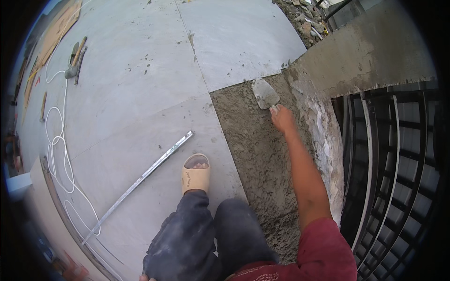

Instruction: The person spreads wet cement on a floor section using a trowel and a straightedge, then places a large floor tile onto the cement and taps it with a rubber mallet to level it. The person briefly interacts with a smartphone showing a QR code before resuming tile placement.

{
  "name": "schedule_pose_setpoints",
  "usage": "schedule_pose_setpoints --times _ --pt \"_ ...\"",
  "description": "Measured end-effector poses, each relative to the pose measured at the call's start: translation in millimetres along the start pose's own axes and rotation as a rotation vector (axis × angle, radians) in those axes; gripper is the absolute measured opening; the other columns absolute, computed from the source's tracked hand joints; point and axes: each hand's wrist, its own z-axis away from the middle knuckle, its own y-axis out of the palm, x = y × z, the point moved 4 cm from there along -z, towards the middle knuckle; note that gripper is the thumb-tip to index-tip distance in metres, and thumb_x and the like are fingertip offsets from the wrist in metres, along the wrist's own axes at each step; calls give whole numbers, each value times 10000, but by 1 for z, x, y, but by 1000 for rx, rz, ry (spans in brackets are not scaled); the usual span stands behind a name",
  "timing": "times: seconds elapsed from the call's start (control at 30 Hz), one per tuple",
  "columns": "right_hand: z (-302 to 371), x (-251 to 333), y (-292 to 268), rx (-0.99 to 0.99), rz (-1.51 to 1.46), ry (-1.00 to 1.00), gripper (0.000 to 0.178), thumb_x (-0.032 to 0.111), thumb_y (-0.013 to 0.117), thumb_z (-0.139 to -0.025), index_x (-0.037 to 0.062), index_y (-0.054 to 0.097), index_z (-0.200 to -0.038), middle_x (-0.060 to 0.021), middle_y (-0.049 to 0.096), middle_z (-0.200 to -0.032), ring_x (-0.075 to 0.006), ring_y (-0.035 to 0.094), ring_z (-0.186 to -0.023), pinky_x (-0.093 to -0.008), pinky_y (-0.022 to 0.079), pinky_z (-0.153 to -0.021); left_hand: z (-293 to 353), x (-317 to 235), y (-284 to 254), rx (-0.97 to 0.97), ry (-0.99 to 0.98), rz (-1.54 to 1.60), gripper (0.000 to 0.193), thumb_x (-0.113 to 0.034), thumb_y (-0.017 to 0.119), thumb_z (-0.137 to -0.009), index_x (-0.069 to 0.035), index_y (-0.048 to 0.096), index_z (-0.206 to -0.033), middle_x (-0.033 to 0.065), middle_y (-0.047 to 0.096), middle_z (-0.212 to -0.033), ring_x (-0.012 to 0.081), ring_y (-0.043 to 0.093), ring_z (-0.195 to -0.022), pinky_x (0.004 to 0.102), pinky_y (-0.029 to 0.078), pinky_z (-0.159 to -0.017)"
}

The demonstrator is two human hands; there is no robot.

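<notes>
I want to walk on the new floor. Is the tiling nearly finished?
Most is done: big grey tiles already cover the floor. In hand: the right hand holds a trowel on the wet mortar bed. Left: that mortar strip beside the wall has no tile on it yet. The straightedge lies unused.

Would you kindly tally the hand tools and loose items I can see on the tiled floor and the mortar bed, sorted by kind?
Trowels: 1, in the right hand, blade on the mortar bed
Metal straightedges: 1
White cords: 1
Wooden-handled tools at far left: 2
Total: 5
</notes>
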Motion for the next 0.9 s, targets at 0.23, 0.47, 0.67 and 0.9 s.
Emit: schedule_pose_setpoints --times 0.23,0.47,0.67,0.9 --pt "-39 -60 -1 -161 -213 163 436 346 541 -988 -17 587 -1225 -223 678 -909 -371 676 -792 -464 550 -687 8 5 -1 1 -10 -14 741 -456 707 -858 73 465 -1315 350 503 -1313 538 498 -1229 617 431 -1021" --pt "31 43 55 157 -919 305 395 354 528 -1010 -26 574 -1105 -123 594 -711 -211 591 -504 -374 489 -439 3 4 -4 37 4 -5 742 -431 718 -850 87 465 -1316 363 492 -1314 528 487 -1242 611 428 -1025" --pt "66 87 81 276 -579 80 393 335 528 -993 -55 572 -1026 -235 650 -819 -384 676 -698 -464 540 -642 7 0 -2 2 -2 -7 726 -428 708 -865 85 479 -1324 359 498 -1312 511 499 -1227 594 433 -1026" --pt "185 -71 77 172 -287 30 404 359 571 -950 0 590 -1135 -271 667 -1033 -455 629 -1007 -501 508 -853 23 5 0 -54 21 -17 770 -493 700 -862 86 504 -1331 364 514 -1318 484 530 -1224 567 422 -1047"
